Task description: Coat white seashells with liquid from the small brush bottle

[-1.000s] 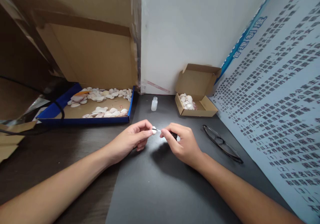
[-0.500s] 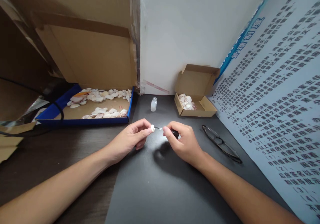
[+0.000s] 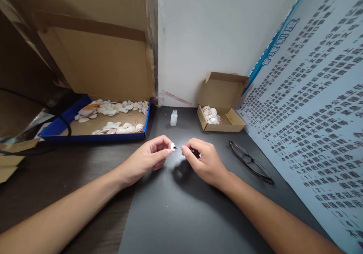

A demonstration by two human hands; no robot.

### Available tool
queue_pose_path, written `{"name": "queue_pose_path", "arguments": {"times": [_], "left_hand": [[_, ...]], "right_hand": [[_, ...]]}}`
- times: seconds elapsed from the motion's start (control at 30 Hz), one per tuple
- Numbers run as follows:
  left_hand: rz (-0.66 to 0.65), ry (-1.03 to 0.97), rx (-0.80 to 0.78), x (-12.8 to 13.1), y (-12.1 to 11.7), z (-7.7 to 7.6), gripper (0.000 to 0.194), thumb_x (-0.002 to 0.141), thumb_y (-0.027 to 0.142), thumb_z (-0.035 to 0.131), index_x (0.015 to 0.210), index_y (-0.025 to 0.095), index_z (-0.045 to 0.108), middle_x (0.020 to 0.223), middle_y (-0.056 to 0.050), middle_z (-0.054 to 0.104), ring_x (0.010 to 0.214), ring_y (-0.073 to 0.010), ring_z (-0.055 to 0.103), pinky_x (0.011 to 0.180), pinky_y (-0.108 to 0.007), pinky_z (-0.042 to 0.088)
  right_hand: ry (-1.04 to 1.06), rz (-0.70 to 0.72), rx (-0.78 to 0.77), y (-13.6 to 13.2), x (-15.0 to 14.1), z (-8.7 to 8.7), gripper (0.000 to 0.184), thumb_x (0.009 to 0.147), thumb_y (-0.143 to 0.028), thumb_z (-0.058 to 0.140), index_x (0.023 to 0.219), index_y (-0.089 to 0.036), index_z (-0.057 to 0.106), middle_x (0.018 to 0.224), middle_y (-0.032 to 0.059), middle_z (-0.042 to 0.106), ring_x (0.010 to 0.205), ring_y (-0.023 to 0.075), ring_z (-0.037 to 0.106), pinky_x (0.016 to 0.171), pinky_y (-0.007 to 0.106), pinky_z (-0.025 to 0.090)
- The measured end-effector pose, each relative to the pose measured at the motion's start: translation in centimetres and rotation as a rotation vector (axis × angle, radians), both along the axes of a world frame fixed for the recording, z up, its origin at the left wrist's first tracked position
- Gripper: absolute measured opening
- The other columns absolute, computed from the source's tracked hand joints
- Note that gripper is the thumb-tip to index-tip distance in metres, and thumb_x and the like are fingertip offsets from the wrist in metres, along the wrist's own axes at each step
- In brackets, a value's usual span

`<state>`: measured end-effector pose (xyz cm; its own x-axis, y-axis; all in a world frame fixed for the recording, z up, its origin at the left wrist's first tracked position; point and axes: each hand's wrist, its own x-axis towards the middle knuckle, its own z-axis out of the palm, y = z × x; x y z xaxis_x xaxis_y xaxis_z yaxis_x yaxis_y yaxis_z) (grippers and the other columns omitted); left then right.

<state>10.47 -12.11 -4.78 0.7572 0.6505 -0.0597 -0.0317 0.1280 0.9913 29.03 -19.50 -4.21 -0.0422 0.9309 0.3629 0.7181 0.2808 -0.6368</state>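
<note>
My left hand (image 3: 154, 152) pinches a small white shell (image 3: 172, 146) between thumb and fingertips. In my right hand (image 3: 202, 156) is a thin brush (image 3: 177, 148) with a dark tip and a black handle, mostly hidden by the fingers. The brush tip meets the right side of the shell, or comes very close to it. Beyond both hands, a small open bottle (image 3: 174, 118) with whitish contents stands upright on the dark mat (image 3: 170, 223).
A blue-edged tray (image 3: 93, 137) at the left holds many shells. An open cardboard box (image 3: 225, 127) with shells stands at back right. Black-framed glasses (image 3: 251, 162) lie right of my right hand. A dark cable (image 3: 68, 123) loops at far left. Printed sheet (image 3: 320, 95) borders the right.
My right hand has moved slightly left, bringing the brush closer to the shell. My left hand stays nearly in place with the shell.
</note>
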Motion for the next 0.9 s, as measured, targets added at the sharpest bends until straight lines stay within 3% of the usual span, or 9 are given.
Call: {"name": "queue_pose_path", "arguments": {"times": [0.9], "left_hand": [[-0.031, 0.011, 0.059, -0.19, 0.11, -0.35, 0.018, 0.085, 0.032, 0.062, 0.088, 0.019, 0.050, 0.062, 0.009, 0.038, 0.050, -0.0044, 0.032, 0.046, -0.016, 0.028]], "right_hand": [[0.013, 0.053, 0.006, 0.07, -0.10, -0.22, 0.021, 0.093, -0.027, 0.051, 0.075, -0.017, 0.056, 0.071, -0.0013, 0.056, 0.065, 0.0091, 0.048, 0.062, 0.023, 0.034]]}}
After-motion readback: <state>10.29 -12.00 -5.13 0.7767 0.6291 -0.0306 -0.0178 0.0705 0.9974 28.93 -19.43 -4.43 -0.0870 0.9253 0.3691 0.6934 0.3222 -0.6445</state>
